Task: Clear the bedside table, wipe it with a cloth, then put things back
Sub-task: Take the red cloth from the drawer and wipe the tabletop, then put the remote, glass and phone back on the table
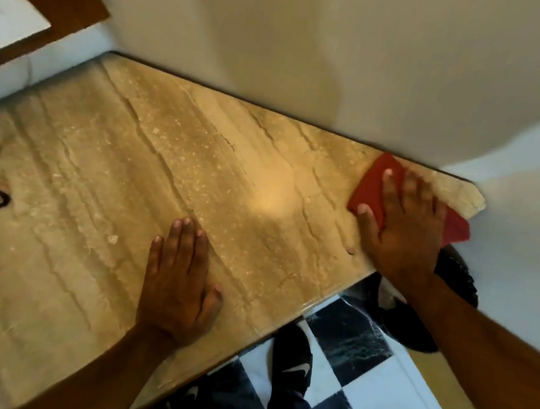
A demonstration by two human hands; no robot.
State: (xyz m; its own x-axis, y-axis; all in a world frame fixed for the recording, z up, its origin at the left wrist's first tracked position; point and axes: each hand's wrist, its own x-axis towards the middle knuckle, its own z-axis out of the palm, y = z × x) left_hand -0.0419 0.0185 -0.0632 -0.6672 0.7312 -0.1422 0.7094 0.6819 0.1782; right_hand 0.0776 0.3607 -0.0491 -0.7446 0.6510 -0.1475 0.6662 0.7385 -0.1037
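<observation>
— While the red cloth [372, 187] was pressed flat at the table's [150, 161] far right corner, how were the hands kept?
— The right hand [402, 228] was spread open on it; the left hand [179, 281] was laid open, empty, near the front edge. Unwiped stone was stretched leftward along the table's length.

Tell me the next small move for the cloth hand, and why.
Probably sweep the red cloth leftward along the wall edge. The right hand presses it flat at the marble top's far right corner, and the whole unwiped stretch lies left of it.
</observation>
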